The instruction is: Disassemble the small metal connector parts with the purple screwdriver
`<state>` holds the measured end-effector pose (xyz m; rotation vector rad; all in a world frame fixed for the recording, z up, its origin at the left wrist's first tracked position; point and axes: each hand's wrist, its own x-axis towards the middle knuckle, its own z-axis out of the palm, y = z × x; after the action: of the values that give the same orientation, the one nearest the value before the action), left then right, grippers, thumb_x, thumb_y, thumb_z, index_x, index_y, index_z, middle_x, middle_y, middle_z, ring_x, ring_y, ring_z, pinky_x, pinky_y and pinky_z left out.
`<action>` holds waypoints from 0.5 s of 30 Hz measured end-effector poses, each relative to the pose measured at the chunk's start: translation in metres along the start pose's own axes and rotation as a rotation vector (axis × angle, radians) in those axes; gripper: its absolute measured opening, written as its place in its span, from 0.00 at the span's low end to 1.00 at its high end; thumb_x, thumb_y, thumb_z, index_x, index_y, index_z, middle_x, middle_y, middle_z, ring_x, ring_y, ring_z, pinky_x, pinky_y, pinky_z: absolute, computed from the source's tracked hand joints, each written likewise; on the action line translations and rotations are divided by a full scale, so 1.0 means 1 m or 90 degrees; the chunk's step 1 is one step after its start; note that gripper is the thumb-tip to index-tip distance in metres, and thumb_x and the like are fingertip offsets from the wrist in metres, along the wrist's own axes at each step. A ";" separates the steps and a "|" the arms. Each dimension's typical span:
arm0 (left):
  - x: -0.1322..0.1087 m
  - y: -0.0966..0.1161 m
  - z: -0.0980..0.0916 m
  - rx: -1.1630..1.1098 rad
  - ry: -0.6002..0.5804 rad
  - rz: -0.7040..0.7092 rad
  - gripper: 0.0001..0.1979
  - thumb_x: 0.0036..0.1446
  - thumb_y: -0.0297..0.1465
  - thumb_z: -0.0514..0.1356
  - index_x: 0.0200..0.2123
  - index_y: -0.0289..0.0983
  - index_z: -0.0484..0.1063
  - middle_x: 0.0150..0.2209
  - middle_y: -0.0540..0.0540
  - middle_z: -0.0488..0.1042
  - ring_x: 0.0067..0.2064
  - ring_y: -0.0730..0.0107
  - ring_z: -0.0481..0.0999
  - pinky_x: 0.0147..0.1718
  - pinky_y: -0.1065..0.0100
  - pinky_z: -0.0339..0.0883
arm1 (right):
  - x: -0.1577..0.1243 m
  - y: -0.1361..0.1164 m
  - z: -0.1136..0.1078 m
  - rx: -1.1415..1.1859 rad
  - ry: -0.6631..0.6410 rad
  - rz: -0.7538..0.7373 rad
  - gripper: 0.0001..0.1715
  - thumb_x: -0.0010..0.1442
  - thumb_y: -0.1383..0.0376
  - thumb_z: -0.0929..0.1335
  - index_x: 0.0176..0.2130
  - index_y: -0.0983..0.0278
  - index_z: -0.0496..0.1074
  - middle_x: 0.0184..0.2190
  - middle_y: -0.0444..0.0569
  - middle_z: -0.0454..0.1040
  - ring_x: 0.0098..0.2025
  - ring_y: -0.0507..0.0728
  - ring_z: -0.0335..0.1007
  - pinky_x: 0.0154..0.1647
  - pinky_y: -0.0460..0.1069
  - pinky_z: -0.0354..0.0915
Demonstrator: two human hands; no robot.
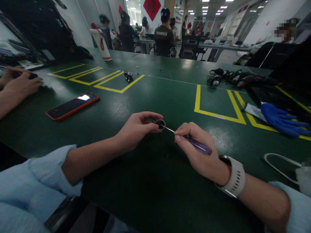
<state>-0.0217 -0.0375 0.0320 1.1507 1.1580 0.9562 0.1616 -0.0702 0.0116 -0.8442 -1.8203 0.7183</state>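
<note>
Between the thumb and fingers of my left hand (136,131) is a small round part (160,124) with a pale metal rim and a dark inside. My right hand (198,150) is wrapped around the purple, see-through handle of a screwdriver (200,146). The thin metal shaft points left, and its tip reaches into the open face of the round part. Both hands are above the green tabletop, a short way apart. What exactly the tip touches inside the part is too small to tell.
An orange-cased phone (73,106) lies to the left, near another person's hands (20,85). Small metal parts (128,76) lie within yellow tape (109,89). Farther right are dark metal parts (216,79) and a blue glove (282,119). A white cup-like container (101,45) stands behind.
</note>
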 end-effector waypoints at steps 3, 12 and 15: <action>-0.001 0.000 0.001 0.000 -0.004 0.005 0.13 0.44 0.20 0.64 0.37 0.31 0.75 0.36 0.46 0.78 0.38 0.69 0.77 0.41 0.67 0.72 | -0.001 0.002 0.001 -0.034 -0.017 -0.041 0.07 0.58 0.74 0.64 0.31 0.64 0.65 0.26 0.42 0.67 0.28 0.50 0.63 0.31 0.47 0.61; -0.002 0.001 0.001 0.070 -0.013 0.048 0.12 0.45 0.24 0.65 0.36 0.32 0.74 0.35 0.47 0.78 0.37 0.68 0.78 0.38 0.66 0.74 | -0.002 0.001 0.004 -0.061 -0.031 -0.098 0.06 0.59 0.75 0.63 0.33 0.65 0.65 0.28 0.45 0.67 0.31 0.51 0.64 0.33 0.48 0.62; -0.002 0.002 0.000 0.103 0.000 0.070 0.09 0.46 0.25 0.63 0.34 0.32 0.74 0.35 0.46 0.78 0.36 0.67 0.78 0.37 0.65 0.74 | -0.001 -0.001 0.004 -0.071 -0.047 -0.112 0.05 0.59 0.75 0.63 0.33 0.66 0.65 0.28 0.47 0.68 0.31 0.52 0.65 0.33 0.49 0.63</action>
<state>-0.0218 -0.0393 0.0340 1.3548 1.1991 0.9592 0.1580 -0.0721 0.0104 -0.7252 -1.9881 0.5457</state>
